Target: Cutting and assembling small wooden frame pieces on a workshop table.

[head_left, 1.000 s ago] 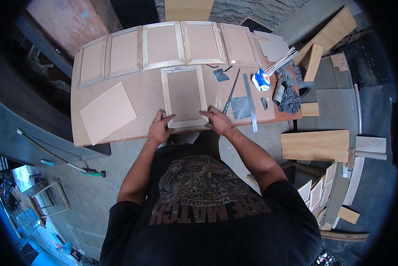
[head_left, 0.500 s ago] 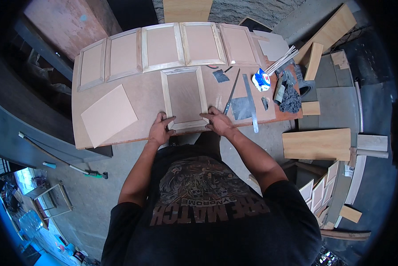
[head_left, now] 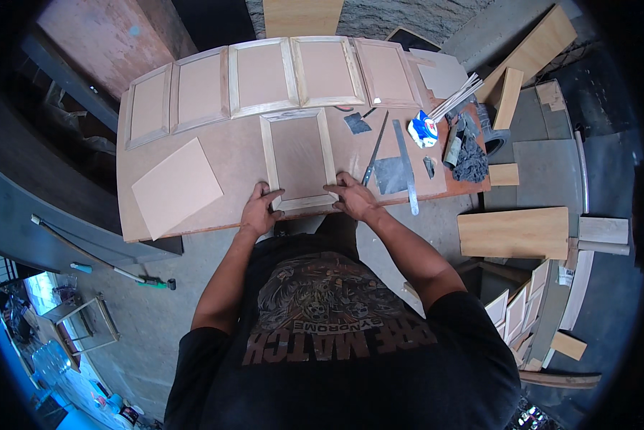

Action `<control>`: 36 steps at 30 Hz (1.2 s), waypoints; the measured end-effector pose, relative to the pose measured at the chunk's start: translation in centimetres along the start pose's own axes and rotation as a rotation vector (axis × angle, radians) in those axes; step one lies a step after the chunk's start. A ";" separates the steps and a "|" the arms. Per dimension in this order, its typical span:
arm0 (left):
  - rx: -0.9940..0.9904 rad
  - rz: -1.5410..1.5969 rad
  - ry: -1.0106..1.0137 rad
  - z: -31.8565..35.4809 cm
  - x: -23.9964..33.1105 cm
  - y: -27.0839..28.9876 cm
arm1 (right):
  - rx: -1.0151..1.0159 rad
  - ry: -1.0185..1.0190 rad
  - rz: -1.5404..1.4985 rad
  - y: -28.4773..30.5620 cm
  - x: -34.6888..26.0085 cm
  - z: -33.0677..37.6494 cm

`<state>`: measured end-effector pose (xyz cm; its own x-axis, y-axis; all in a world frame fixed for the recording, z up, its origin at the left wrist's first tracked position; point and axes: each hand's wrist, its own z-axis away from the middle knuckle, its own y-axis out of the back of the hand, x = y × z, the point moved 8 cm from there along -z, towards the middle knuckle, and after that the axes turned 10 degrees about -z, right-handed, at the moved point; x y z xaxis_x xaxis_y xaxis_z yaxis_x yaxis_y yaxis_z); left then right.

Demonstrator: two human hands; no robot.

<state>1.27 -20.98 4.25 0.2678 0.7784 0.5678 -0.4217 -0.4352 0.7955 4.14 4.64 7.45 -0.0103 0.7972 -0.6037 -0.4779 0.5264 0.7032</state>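
A light wooden frame (head_left: pixel 329 154) lies flat at the table's near edge, its far bar streaked with grey. My left hand (head_left: pixel 259 208) grips its near left corner, index finger reaching over the side bar. At the near right corner my right hand (head_left: pixel 355 196) holds it the same way, fingertips on the bar. Inside the frame is a plain brown surface; I cannot tell whether it is a panel or the tabletop. A loose tan board (head_left: pixel 177 188) lies to the left. Right of the frame are a thin saw-like blade (head_left: pixel 377 150), a metal ruler (head_left: pixel 405 165) and grey sandpaper (head_left: pixel 389 176).
Several framed panels (head_left: pixel 263 75) line the far side of the table (head_left: pixel 236 154). A blue and white packet (head_left: pixel 423 130), thin sticks (head_left: pixel 459 97) and a dark rag (head_left: pixel 469 159) sit at the right end. Wooden boards (head_left: pixel 512 233) stand beyond it.
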 end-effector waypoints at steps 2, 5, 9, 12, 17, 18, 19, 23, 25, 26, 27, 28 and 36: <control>0.019 -0.021 -0.017 0.1 0.3 0.2 | 0.006 -0.009 0.002 0.2 -0.3 0.1; -0.004 -0.002 0.014 0.3 0.3 0.2 | 0.011 -0.018 0.009 0.2 -0.4 0.1; 0.039 -0.046 -0.013 0.4 0.4 0.1 | 0.013 -0.029 0.011 0.2 -0.4 0.2; 0.037 -0.048 -0.010 0.3 0.3 -0.1 | 0.039 -0.010 0.010 0.1 -0.3 0.2; 0.055 -0.048 -0.015 0.5 0.3 -0.1 | 0.048 -0.005 0.009 0.1 -0.4 0.4; 0.056 -0.047 -0.015 0.5 0.3 -0.1 | 0.051 -0.006 -0.006 0.2 -0.4 0.4; 0.072 -0.039 -0.021 0.5 0.4 0.0 | 0.051 -0.007 -0.006 0.2 -0.4 0.5; 0.078 -0.035 -0.019 0.6 0.3 0.2 | 0.064 0.005 -0.023 0.3 -0.1 0.4; 0.069 -0.036 -0.018 0.6 0.4 0.1 | 0.068 0.019 -0.019 0.3 0.0 0.3; 0.061 -0.038 -0.016 0.5 0.4 0.1 | 0.059 0.021 -0.012 0.3 0.0 0.3; 0.061 -0.039 -0.015 0.5 0.4 0.2 | 0.049 0.024 -0.005 0.2 0.0 0.3; 0.068 -0.040 -0.021 0.5 0.4 0.2 | 0.048 0.025 -0.005 0.2 -0.1 0.3; 0.050 -0.016 0.000 0.5 0.6 0.4 | 0.081 0.029 -0.013 0.0 0.3 0.3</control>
<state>1.68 -20.89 4.99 0.2741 0.7855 0.5549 -0.3738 -0.4446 0.8140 4.37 4.94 7.43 -0.0306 0.7820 -0.6225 -0.4056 0.5595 0.7228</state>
